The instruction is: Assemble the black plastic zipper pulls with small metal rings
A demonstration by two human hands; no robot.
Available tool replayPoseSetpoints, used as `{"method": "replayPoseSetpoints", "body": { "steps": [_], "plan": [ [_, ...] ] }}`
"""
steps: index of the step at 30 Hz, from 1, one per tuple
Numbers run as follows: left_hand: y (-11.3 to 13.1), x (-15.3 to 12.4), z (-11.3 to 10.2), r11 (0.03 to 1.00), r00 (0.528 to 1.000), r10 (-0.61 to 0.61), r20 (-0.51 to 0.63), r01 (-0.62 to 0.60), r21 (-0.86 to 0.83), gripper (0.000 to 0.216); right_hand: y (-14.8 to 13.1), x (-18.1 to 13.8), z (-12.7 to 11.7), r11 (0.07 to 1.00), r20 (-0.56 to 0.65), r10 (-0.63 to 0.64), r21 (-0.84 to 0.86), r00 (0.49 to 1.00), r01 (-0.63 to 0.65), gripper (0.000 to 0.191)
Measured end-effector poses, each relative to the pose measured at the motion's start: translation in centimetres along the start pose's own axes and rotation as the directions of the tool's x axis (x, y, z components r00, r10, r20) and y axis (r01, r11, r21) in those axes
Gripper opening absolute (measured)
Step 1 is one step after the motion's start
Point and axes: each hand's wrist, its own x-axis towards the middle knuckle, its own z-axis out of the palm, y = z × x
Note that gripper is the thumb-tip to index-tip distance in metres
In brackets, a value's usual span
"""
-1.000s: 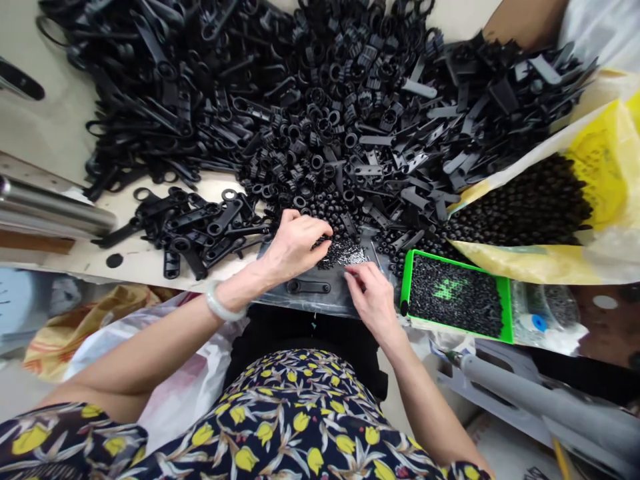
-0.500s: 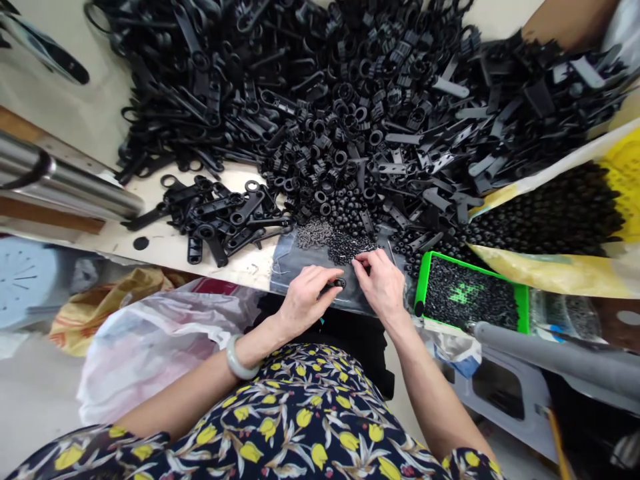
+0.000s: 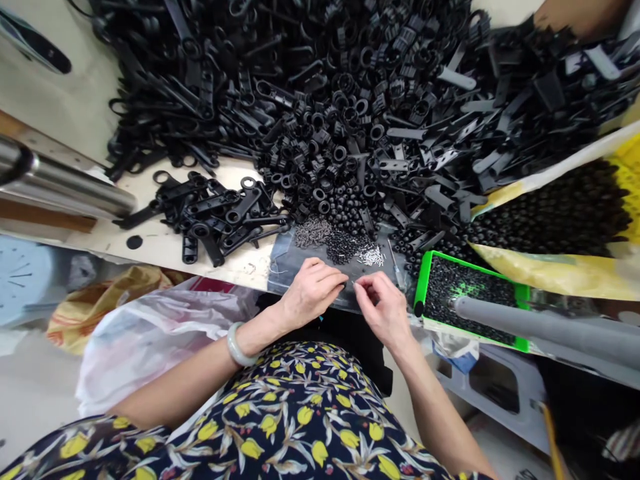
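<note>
My left hand (image 3: 313,291) is closed over a small black round part (image 3: 345,284), mostly hidden, with only its end showing at the fingertips. Thumb and forefinger of my right hand (image 3: 383,303) pinch a tiny silvery pin (image 3: 354,283), its tip toward the black part and a small gap between. Just beyond the fingers, on a dark plastic sheet (image 3: 293,267), lie a heap of short silver pins (image 3: 371,255), tiny black pieces (image 3: 343,247) and small grey pieces (image 3: 313,232). A thin tool (image 3: 395,263) rests right of the pins.
Black ring-shaped parts (image 3: 340,153) and long black handle-like parts (image 3: 210,213) are heaped across the table. At right stand a green tray (image 3: 423,280) of small black bits and a yellow-white sack (image 3: 540,273) of black pieces. Metal post (image 3: 70,183) at left; grey tube (image 3: 525,317) at right.
My right hand has drawn back from the silver pins toward me, bringing one pin close to my left hand. The pin heap is now uncovered. My left fingers have closed further over the black part.
</note>
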Motion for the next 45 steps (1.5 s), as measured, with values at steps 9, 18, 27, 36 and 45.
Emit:
{"method": "replayPoseSetpoints", "body": {
  "steps": [9, 18, 27, 36, 45],
  "plan": [
    [0.4, -0.1, 0.7, 1.000, 1.000, -0.013, -0.010, 0.013, -0.027, 0.021, -0.5, -0.9, 1.4, 0.998, 0.022, -0.028, -0.050, 0.999, 0.029, 0.017],
    [0.6, -0.3, 0.8, 0.998, 0.998, -0.062, -0.032, 0.062, -0.013, 0.020, -0.1, -1.1, 1.1, 0.999, -0.003, 0.033, 0.039, 0.999, -0.033, 0.013],
    [-0.1, -0.8, 1.3, 0.994, 0.989, 0.098, -0.107, -0.091, 0.060, 0.024, -0.7, -1.0, 1.5, 0.998, 0.001, 0.031, 0.048, 1.000, -0.031, 0.013],
    [0.3, -0.7, 1.1, 0.998, 0.989, 0.059, -0.136, -0.055, 0.033, 0.013, -0.6, -1.4, 0.6, 0.988, -0.027, 0.080, 0.131, 0.996, -0.076, 0.015],
    [0.3, -0.6, 1.2, 0.999, 0.995, -0.040, -0.095, 0.043, 0.028, 0.011, -1.0, -0.4, 0.3, 0.876, 0.136, 0.266, 0.380, 0.954, -0.298, 0.027]
  ]
}}
